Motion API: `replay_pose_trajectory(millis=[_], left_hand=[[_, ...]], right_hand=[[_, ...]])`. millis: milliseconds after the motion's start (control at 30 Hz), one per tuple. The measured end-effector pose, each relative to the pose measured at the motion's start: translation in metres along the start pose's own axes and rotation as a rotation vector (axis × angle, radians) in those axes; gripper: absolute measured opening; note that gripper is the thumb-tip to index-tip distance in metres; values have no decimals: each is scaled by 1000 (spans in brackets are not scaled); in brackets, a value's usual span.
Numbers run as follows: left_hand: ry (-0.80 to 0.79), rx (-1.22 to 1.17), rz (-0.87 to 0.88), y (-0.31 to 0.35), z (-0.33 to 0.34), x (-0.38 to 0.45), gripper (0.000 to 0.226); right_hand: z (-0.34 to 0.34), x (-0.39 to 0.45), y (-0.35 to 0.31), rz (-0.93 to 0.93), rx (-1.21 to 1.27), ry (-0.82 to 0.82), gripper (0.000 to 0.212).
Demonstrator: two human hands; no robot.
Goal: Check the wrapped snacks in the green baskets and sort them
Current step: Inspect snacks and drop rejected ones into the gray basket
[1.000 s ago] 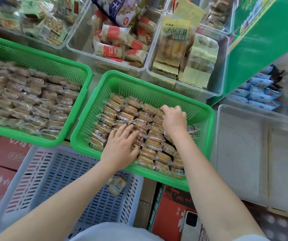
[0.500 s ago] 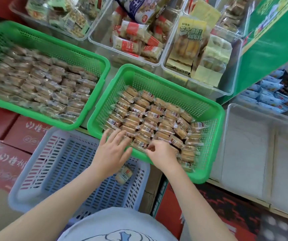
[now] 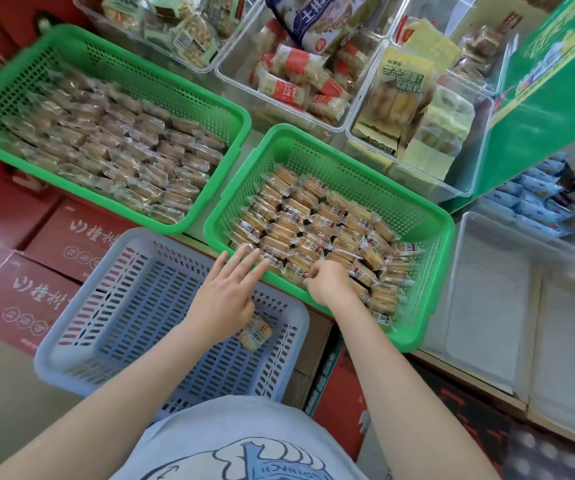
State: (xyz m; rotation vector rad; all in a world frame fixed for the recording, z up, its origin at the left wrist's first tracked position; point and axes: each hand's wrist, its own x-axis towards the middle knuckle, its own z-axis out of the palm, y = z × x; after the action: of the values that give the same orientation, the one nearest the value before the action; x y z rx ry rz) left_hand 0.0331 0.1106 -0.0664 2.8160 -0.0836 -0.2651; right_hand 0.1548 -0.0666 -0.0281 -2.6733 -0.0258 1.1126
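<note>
Right hand (image 3: 327,284) pinches a packed snack (image 3: 301,271) in the green basket (image 3: 421,216); left hand (image 3: 225,292) flat, fingers spread; a yank could spill neighbours

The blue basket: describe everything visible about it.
The blue basket is a pale blue, plastic-looking rectangular crate with slotted walls and floor and a rounded rim. It sits upright on red cartons, below the two green baskets, its far corner tucked under the right green basket. Inside lies one wrapped snack, partly hidden by the left hand hovering above it.
</note>
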Motion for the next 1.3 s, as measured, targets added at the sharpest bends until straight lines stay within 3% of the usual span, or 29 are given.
replay_pose_trajectory(millis=[167,233,367,467,600,700,800,933,1033,1100,1200,1300], left_hand=[[-133,-131,-52,3,-19,4,73],[-152,-293,-102,8,-31,6,68],[-85,-783,-329,16,-64,4,56],[-56,-905,-370,26,-80,-4,51],[-78,-1071,-305,52,-95,-12,64],[-104,-1375,-307,72,-108,-15,62],[-150,-1451,-313,86,-118,-18,41],[-243,-1525,-257,97,-127,-23,51],[-244,-1718,-287,104,-128,-28,46],[-240,-1856,-322,106,-125,-32,45],[-245,-2017,-345,107,-123,-40,40],[-244,-2169,-416,110,-125,-49,40]], right_hand=[[-7,-10,8,-2,254,-107,9],[-10,-18,13,-20,331,-117,12],[-16,-40,22,-76,480,45,6],[-23,-65,26,-152,612,81,9],[-36,-103,26,-229,1084,-42,16],[-42,-129,27,-262,1414,-182,18],[-38,-142,29,-257,1329,-21,27],[-35,-159,25,-376,1074,185,42],[-36,-170,18,-370,1197,217,44],[-37,-174,15,-365,1255,229,35],[-34,-176,14,-377,1214,315,28],[-32,-177,15,-364,1153,407,34]])
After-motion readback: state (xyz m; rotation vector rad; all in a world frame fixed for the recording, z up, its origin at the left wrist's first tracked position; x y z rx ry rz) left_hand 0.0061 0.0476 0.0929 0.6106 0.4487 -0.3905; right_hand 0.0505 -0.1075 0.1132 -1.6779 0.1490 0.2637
